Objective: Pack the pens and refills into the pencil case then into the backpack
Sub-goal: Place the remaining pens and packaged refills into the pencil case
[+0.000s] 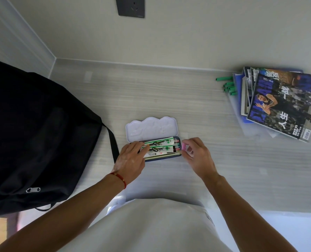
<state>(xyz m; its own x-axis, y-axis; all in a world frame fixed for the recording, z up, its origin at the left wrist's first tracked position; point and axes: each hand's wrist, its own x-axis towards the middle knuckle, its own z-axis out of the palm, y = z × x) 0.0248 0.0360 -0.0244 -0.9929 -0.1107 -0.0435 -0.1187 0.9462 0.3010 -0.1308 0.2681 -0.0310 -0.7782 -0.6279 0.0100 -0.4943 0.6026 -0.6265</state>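
An open tin pencil case [152, 129] lies mid-table, its pale lid tipped back. Two packets of refills [162, 146] with green and white labels lie side by side in its tray. My left hand [131, 160] rests on the left end of the tray, fingers spread over the packets. At the tray's right end, my right hand [198, 155] pinches a small pink object [184, 146]; what it is I cannot tell. A black backpack [34, 135] lies on the table at the left, its strap reaching toward the case.
A stack of magazines [281, 104] sits at the back right over a translucent folder. Several green pens [228, 86] poke out beside the stack. A wall with a dark socket plate [131, 6] runs along the table's back edge.
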